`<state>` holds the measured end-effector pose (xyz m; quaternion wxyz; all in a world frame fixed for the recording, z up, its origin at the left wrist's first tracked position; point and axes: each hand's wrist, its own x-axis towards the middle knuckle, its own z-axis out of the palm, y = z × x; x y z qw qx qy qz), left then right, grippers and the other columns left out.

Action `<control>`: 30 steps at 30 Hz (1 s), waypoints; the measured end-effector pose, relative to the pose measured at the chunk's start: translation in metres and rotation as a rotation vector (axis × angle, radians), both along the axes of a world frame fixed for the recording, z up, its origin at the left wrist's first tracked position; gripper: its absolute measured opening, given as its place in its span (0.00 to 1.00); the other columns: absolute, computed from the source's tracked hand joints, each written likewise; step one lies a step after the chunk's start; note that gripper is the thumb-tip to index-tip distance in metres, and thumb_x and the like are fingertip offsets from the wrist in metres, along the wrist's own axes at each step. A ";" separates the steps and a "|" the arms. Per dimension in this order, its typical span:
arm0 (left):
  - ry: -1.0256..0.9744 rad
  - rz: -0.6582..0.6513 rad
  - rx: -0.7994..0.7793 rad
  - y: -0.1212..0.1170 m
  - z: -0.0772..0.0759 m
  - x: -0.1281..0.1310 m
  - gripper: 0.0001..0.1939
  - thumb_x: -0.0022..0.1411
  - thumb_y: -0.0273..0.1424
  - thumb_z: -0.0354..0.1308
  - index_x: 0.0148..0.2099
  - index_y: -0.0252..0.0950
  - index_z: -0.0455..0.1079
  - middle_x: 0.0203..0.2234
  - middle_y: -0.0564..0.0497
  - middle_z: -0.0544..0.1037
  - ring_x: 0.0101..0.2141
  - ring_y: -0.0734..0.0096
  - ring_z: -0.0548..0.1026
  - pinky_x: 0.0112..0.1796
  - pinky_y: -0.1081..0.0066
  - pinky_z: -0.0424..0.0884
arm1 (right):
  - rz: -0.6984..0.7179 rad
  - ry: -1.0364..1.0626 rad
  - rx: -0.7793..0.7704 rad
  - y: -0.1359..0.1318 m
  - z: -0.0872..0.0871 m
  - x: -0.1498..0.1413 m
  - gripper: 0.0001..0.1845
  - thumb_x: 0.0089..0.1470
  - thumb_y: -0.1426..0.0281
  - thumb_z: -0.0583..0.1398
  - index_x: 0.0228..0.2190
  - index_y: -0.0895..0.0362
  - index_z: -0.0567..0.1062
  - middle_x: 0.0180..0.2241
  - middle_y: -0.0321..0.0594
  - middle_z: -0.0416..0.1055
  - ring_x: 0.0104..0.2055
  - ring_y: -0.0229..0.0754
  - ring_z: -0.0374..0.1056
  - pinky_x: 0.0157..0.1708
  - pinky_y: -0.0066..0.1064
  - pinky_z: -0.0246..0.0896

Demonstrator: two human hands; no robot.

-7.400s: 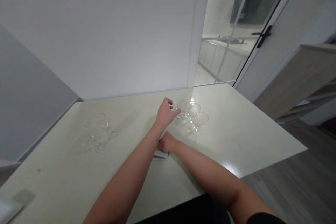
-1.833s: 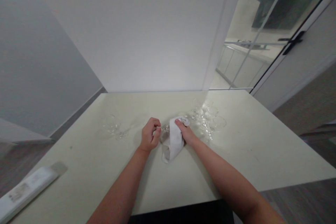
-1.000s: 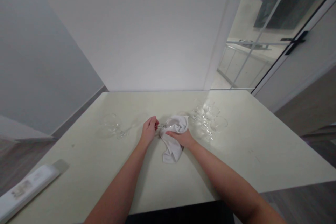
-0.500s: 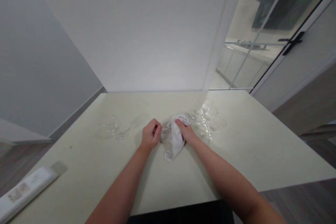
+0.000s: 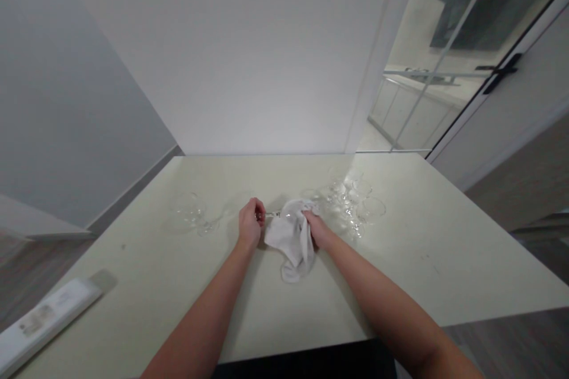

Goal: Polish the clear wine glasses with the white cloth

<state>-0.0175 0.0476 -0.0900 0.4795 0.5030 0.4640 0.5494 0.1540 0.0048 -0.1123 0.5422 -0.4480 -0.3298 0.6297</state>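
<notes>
A clear stemmed glass [image 5: 272, 214] lies sideways between my hands, its stem showing in the gap. My left hand [image 5: 252, 220] is closed around the stem end of the glass. The other end is covered by a white cloth [image 5: 291, 238], which hangs in folds toward the table. My right hand [image 5: 317, 228] grips the cloth at its right side, the thumb on top and the other fingers mostly hidden. How much of the bowl lies inside the cloth cannot be seen.
Several clear glasses [image 5: 371, 208] stand close together on the right of the pale table [image 5: 377, 284]. More clear glassware [image 5: 190, 212] is at the left. A long white box [image 5: 47, 320] lies at the near left edge. A white wall [image 5: 267, 71] rises behind the table.
My left hand has moved slightly left, and more stem shows between the hands. The cloth has spread leftward and hangs a little lower, with its folds changed.
</notes>
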 end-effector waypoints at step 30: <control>-0.067 0.371 0.026 0.005 0.009 -0.010 0.16 0.58 0.36 0.49 0.21 0.36 0.62 0.14 0.56 0.61 0.17 0.77 0.60 0.17 0.78 0.52 | 0.071 0.358 0.116 0.006 0.017 0.000 0.09 0.40 0.69 0.62 0.30 0.54 0.76 0.33 0.37 0.80 0.48 0.48 0.73 0.53 0.40 0.65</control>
